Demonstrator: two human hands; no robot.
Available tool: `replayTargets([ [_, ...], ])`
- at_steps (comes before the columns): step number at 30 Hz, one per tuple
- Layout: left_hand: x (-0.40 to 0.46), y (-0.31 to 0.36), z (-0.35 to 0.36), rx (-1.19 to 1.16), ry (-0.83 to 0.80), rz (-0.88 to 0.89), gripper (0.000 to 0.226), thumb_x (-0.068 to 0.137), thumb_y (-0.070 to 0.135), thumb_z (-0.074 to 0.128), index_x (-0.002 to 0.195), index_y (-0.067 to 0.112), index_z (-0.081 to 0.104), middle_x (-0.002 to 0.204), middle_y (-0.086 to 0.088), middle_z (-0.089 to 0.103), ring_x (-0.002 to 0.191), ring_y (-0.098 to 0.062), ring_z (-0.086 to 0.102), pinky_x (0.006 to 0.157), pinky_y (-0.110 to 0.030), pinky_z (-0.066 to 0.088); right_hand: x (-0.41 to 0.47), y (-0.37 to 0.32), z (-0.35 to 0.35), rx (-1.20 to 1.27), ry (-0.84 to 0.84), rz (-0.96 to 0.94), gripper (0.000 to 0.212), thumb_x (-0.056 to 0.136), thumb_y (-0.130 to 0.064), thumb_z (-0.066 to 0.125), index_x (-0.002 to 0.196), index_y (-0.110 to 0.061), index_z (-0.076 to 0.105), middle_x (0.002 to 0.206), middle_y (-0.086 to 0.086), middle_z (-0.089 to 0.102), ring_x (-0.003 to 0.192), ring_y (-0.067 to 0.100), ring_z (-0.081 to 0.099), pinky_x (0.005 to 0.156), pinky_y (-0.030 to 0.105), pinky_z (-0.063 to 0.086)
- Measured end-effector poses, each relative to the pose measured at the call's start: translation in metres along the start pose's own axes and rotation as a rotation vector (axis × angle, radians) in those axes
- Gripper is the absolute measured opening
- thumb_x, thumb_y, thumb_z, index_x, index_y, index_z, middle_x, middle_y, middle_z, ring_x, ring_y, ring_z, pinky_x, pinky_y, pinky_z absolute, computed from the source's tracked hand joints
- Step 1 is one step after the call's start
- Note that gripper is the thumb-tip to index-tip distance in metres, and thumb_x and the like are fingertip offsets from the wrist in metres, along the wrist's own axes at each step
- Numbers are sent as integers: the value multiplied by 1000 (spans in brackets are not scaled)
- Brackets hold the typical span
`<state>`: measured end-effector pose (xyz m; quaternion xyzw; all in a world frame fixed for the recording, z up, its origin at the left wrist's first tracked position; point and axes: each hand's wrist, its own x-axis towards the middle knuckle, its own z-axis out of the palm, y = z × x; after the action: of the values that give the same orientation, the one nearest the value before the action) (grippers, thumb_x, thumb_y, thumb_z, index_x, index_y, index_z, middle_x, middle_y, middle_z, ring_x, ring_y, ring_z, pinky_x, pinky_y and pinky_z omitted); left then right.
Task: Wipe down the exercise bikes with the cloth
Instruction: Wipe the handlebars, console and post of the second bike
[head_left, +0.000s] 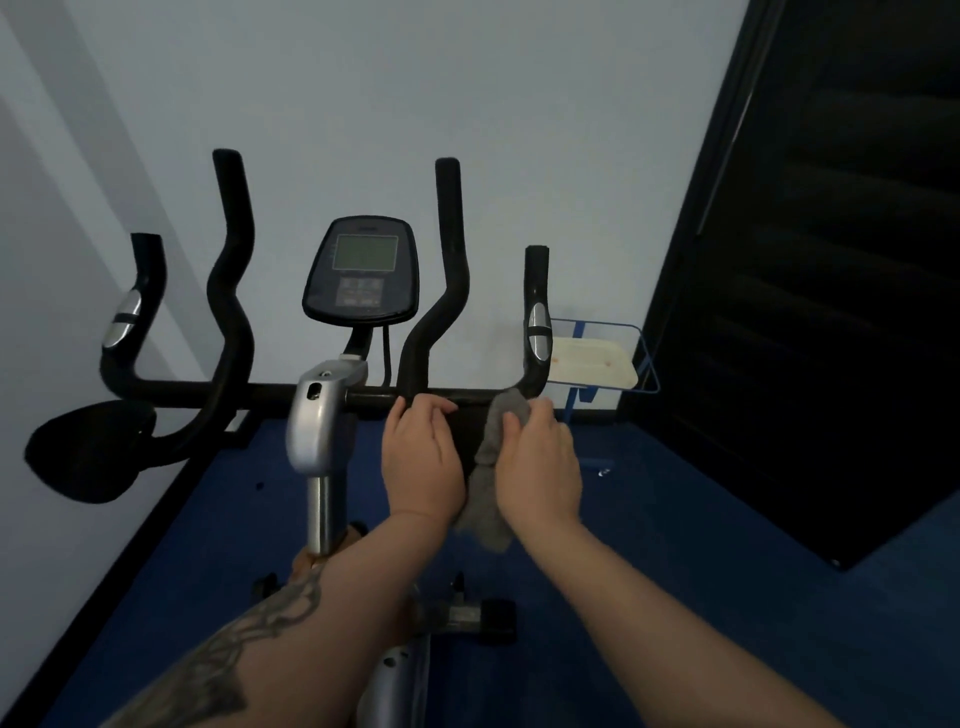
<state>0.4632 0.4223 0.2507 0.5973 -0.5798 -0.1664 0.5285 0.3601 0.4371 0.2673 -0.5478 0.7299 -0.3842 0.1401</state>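
Item one, the exercise bike (322, 415): black handlebars, grey stem, facing a pale wall; everything below is placed relative to its crossbar (374, 399). Item two, my left hand (422, 457): on the crossbar just right of the stem, at the foot of the inner right upright, fingers curled over the top of the bar, which I judge is there to steady the bike against the rubbing. Item three, my right hand (540, 467): further right along the crossbar, at the bend where the outer right grip rises, fingers closed round the cloth. Item four, the cloth (493, 447): grey, bunched over the bar at that bend under my right hand, its loose tail hanging down between my two wrists; gathered this way so that the fabric wraps the tube rather than sliding flat on it. The two hands sit near each other but not touching, the cloth between them. Item five, the console (363, 273): above the crossbar on its own post, screen blank. Item six, the silver pulse sensor (539, 332): on the outer right grip, straight above the cloth, likely next in line. Item seven, a blue wire rack with a pale tray (592, 364): beyond the right end of the crossbar, against the wall. Item eight, blue floor (649, 519) beneath.
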Motion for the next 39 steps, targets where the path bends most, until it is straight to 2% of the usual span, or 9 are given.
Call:
replayTargets([
  [6, -1, 8, -4, -167, -77, -54, 26, 97, 26, 31, 81, 38, 48, 89, 23, 47, 118, -35, 48, 99, -58, 39, -33, 5, 23, -11, 203, -86, 36, 95, -22, 55, 131, -17, 50, 124, 4, 52, 113, 20, 47, 90, 36, 46],
  [9, 4, 4, -6, -201, -143, -7, 23, 94, 27, 30, 81, 33, 48, 82, 15, 51, 108, -25, 50, 106, -56, 29, -34, 6, 29, -141, 309, -153, 37, 90, -25, 62, 125, -15, 55, 116, 10, 55, 104, 26, 51, 81, 40, 46],
  [11, 6, 0, -7, -186, -194, 12, 23, 94, 27, 29, 83, 30, 48, 81, 13, 52, 103, -15, 50, 112, -50, 20, -8, 2, 21, -338, 250, -284, 26, 95, -34, 53, 113, -15, 57, 104, 8, 59, 93, 26, 55, 71, 37, 44],
  [16, 7, -2, -10, -157, -263, -37, 21, 94, 31, 28, 82, 35, 45, 85, 16, 51, 110, -3, 40, 114, -46, 18, 59, -12, 0, -417, -269, -340, 22, 103, -24, 34, 117, -15, 50, 108, 8, 59, 90, 25, 57, 65, 37, 40],
  [19, 7, -3, -10, -150, -264, -30, 22, 93, 31, 27, 82, 34, 45, 85, 11, 54, 112, 2, 44, 117, -39, 13, 37, -14, 3, -330, -82, -268, 29, 104, -36, 30, 107, -16, 51, 98, 7, 63, 89, 28, 60, 68, 40, 46],
  [22, 8, -2, -5, -158, -196, 21, 25, 94, 22, 28, 78, 32, 44, 73, 11, 52, 86, 7, 51, 112, -48, 21, -14, -9, 19, -513, 196, -355, 30, 98, -38, 41, 110, -16, 57, 100, 8, 60, 90, 27, 56, 70, 41, 44],
  [29, 3, 5, -5, -165, -83, -27, 30, 96, 18, 32, 73, 35, 42, 73, 20, 52, 89, 14, 45, 102, -60, 34, 33, -16, 6, -700, -153, -547, 22, 101, -23, 38, 118, -12, 46, 104, 6, 59, 79, 25, 59, 53, 36, 36],
  [35, 1, 3, -2, -154, -25, -1, 31, 96, 17, 31, 74, 33, 45, 73, 17, 49, 87, 12, 46, 101, -58, 36, -6, -13, 20, -566, 210, -347, 27, 98, -35, 43, 105, -17, 62, 92, 5, 62, 83, 24, 56, 60, 37, 40],
  [39, 1, 3, 0, -112, -18, 25, 27, 96, 17, 29, 79, 24, 49, 74, 18, 49, 91, 13, 46, 102, -57, 36, 19, -8, 5, -642, -62, -581, 17, 93, -29, 56, 104, -15, 54, 90, 7, 59, 70, 27, 58, 48, 33, 36],
])
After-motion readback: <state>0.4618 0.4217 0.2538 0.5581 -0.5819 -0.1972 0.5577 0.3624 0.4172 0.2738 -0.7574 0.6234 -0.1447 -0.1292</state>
